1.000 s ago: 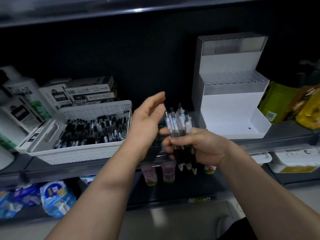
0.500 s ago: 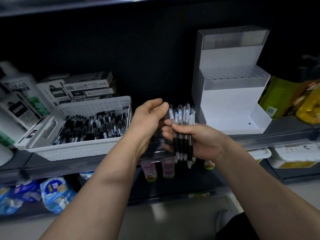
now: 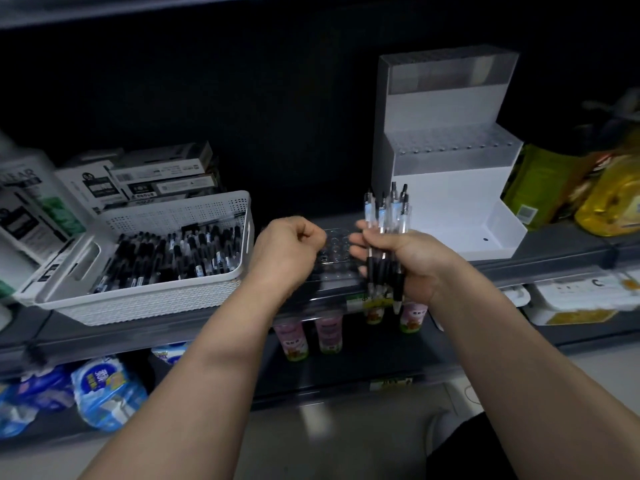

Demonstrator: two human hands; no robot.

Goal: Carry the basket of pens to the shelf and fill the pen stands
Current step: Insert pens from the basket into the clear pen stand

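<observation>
A white perforated basket (image 3: pixel 152 301) full of black-and-clear pens (image 3: pixel 173 258) stands on the dark shelf (image 3: pixel 540 261) at the left. My right hand (image 3: pixel 412 268) grips an upright bundle of pens (image 3: pixel 386 216) in front of the shelf edge. My left hand (image 3: pixel 287 247) hovers just left of it with fingers curled into a fist, and I see nothing in it. Between the hands lies a clear pen stand (image 3: pixel 334 249) with rows of holes. A tall white stepped pen stand (image 3: pixel 446 188) with no pens in it stands behind, to the right.
Boxed stationery (image 3: pixel 159 178) sits behind the basket, with white bottles (image 3: pixel 24 209) at the far left. Green and yellow packs (image 3: pixel 543 188) and a yellow bottle (image 3: pixel 613 202) stand right of the white stand. The lower shelf holds small drink bottles (image 3: pixel 329 332), blue tissue packs (image 3: pixel 104 389) and white tubs (image 3: pixel 575 299).
My left hand has drawn back from the pen bundle and closed from open fingers into a fist. My right hand has lifted the bundle a little and shifted it right.
</observation>
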